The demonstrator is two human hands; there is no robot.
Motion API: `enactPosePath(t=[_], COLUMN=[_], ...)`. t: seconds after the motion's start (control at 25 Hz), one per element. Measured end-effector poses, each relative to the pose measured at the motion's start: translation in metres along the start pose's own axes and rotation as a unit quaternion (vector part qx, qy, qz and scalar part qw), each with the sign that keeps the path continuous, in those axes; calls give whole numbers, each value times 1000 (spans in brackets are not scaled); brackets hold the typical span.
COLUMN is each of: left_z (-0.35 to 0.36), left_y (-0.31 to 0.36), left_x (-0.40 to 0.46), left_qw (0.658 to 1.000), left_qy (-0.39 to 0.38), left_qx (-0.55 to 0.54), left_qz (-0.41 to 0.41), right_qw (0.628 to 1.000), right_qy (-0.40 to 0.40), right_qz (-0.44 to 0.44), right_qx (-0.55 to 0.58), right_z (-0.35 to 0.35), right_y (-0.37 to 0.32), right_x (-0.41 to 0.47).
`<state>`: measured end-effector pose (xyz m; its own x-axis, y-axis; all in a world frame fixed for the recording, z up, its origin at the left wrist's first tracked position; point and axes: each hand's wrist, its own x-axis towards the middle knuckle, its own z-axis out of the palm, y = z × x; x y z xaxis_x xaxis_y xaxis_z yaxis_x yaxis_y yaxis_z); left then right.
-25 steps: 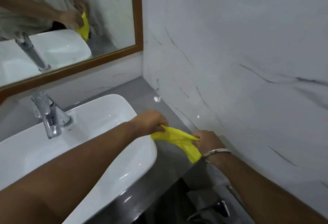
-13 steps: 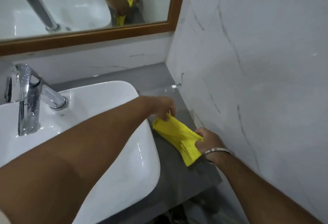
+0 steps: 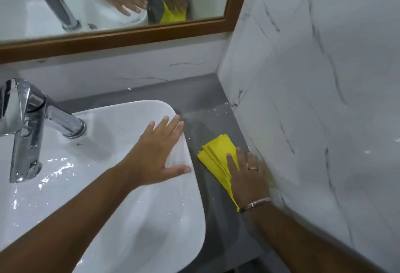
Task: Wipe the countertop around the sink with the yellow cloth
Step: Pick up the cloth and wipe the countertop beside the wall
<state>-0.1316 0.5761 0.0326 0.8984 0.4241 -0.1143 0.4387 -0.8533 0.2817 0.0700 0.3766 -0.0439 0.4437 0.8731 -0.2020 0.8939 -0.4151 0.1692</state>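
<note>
The folded yellow cloth [image 3: 216, 153] lies flat on the grey countertop [image 3: 194, 99], in the narrow strip between the white sink [image 3: 129, 197] and the marble side wall. My right hand [image 3: 249, 175] presses flat on the cloth's near half, fingers spread, a ring and a bracelet on it. My left hand [image 3: 160, 153] rests open on the sink's right rim, fingers apart, holding nothing. A wet sheen shows on the countertop beyond the cloth.
A chrome faucet [image 3: 23, 125] stands at the sink's left back. A wood-framed mirror [image 3: 129, 35] hangs above the back wall. The marble wall [image 3: 313, 99] closes off the right side tightly. The countertop's front edge drops away at the bottom.
Both hands held the cloth stretched in the air before. Now the cloth lies folded on the countertop under my right hand, and my left hand has let go and moved onto the sink rim.
</note>
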Motion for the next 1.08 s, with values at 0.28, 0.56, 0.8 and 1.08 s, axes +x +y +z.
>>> enactPosePath(t=[0.28,0.56,0.8,1.08], left_z=[20,20,11,6], left_y=[15,13,11,11], left_x=[3,20,26,31], left_qw=[995,998,996,996], left_qy=[19,30,-12,-18], left_qx=[-90,-38,-42,-17], left_qz=[-34,49,74,80], right_qw=[995,989,967,983], right_qy=[-28,60,74,5], right_qz=[16,-40,-197,29], right_qx=[91,127,145,180], right_z=[32,18,57,5], right_y=[-11,-30,-29,-44], right_x=[62,201,0,132])
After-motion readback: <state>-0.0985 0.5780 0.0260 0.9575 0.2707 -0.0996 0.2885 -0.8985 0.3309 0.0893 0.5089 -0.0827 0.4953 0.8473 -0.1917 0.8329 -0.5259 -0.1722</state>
